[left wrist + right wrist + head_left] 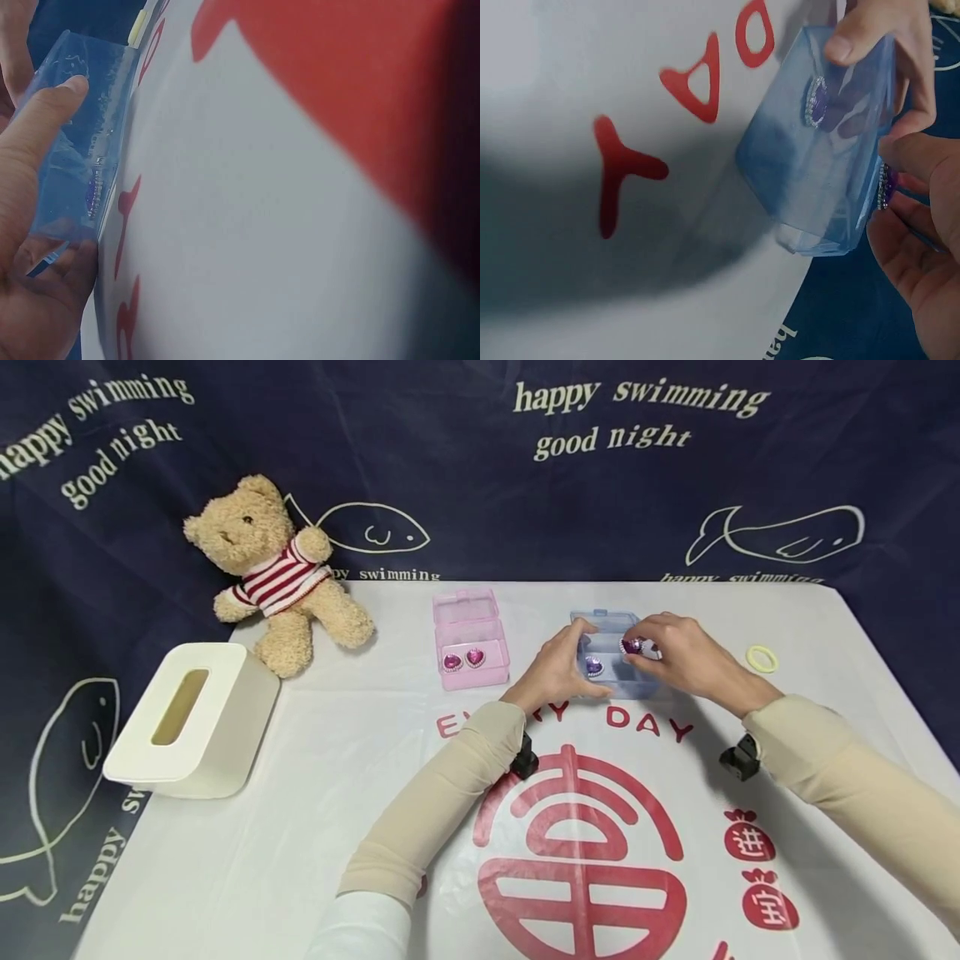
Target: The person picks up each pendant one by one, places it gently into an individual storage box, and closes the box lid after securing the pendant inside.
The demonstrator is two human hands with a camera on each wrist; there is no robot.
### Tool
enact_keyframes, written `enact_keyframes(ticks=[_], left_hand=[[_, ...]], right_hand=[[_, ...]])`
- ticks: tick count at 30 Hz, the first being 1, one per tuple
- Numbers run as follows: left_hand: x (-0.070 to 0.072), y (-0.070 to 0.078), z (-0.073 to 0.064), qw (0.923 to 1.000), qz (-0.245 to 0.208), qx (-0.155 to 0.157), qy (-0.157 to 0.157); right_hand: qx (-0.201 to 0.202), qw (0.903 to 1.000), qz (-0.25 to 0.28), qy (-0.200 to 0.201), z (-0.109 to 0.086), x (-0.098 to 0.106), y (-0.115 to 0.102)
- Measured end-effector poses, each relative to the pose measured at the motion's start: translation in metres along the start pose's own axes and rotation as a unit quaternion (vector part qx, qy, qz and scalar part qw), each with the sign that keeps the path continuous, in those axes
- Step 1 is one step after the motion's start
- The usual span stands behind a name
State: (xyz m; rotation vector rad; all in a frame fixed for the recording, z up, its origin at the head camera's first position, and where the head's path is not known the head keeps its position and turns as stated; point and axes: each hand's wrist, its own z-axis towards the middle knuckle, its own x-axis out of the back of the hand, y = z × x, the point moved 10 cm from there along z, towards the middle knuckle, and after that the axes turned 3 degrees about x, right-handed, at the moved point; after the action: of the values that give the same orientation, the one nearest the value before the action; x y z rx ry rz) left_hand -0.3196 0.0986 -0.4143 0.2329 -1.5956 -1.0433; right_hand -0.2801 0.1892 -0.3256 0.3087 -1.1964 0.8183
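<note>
Navy cloth (pixel 465 435) backs a white tabletop (pixel 337 793). One pink box (pixel 474 679) at twelve o'clock holds two gems (pixel 475 657); toward one, the left hand (pixel 557 664) grips one blue box (pixel 626 687), one purple gem (pixel 594 667) inside, the right hand (pixel 684 658) pinching another gem (pixel 632 647) at its rim.

Clear blue plastic box (pixel 633 688): right part hidden behind the right hand (pixel 678 653).
Purple gem with beaded silver rim (pixel 632 646): partly covered by that hand's fingers.
Left hand (pixel 557 670): cut off by the left edge of its wrist view.
Round red printed emblem (pixel 581 868): bottom cut off in the head view.
Dark patch (pixel 459 187): too blurred to identify.
</note>
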Motion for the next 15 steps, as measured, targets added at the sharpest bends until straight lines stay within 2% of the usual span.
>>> enact_keyframes(ticks=[6, 15], left_hand=[[-0.002, 0.001, 0.000, 1.0000, 0.003, -0.006, 0.000], [-0.001, 0.001, -0.004, 0.9999, 0.008, -0.009, 0.002]], right_hand=[[-0.021, 0.9978, -0.020, -0.059, 0.003, -0.021, 0.011], [0.021, 0.9915, -0.030, -0.125, 0.003, -0.039, 0.001]])
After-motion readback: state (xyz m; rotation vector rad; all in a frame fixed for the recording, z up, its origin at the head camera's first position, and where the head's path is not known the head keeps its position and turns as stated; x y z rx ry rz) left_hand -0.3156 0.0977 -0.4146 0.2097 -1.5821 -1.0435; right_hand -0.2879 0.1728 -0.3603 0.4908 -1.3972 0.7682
